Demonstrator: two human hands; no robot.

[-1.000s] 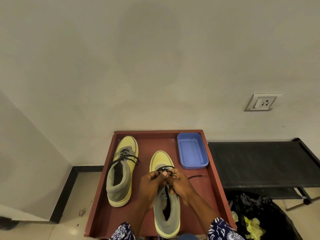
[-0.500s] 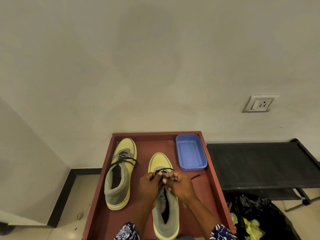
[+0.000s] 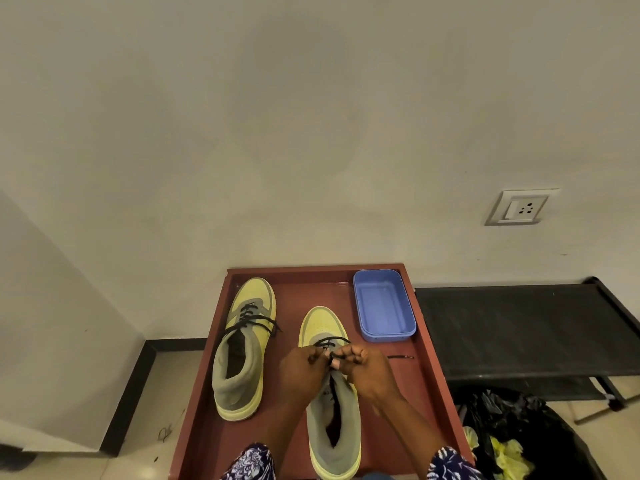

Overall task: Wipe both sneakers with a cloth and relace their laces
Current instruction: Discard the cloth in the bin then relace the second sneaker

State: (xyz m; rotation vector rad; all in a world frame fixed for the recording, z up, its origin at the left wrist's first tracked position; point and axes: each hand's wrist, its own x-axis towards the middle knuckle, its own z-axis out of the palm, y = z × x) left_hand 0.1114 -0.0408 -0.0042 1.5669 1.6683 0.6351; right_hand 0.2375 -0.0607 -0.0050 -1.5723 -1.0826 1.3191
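Two yellow and grey sneakers stand toes-away on a red-brown table (image 3: 207,427). The left sneaker (image 3: 244,344) has its black lace threaded and lying loose across the tongue. Over the eyelets of the right sneaker (image 3: 332,410) my left hand (image 3: 303,372) and my right hand (image 3: 367,370) meet, both pinching its black lace (image 3: 330,341). One free end of that lace (image 3: 400,357) lies on the table to the right. No cloth is in sight.
An empty blue plastic tub (image 3: 384,306) sits at the table's back right corner. A black bench (image 3: 526,330) adjoins the table on the right, with a black rubbish bag (image 3: 519,434) under it. A wall with a socket (image 3: 519,207) rises behind.
My hands have stayed together on the right sneaker's lace, with small finger movements. The lace's free end on the right has been drawn shorter. The left sneaker has not moved.
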